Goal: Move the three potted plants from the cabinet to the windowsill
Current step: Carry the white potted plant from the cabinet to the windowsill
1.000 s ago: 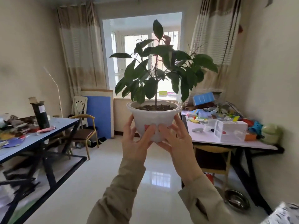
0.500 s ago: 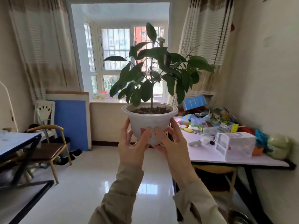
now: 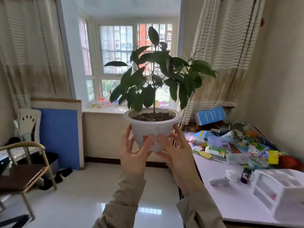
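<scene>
A potted plant with dark green leaves in a white plastic pot is held up in front of me, upright. My left hand cups the pot's lower left side, and my right hand cups its lower right, both gripping it. The windowsill lies straight ahead beyond the pot, under a barred bay window, with small colourful items at its back. The cabinet and the other plants are out of sight.
A white table cluttered with boxes, packets and a white plastic organiser stands at right. At left are a wooden chair and a blue panel leaning on the wall. Glossy tiled floor runs toward the sill. Curtains hang both sides.
The view has advanced toward the window with the plant held in both hands. The windowsill is closer and larger, and the left table has slid out of view.
</scene>
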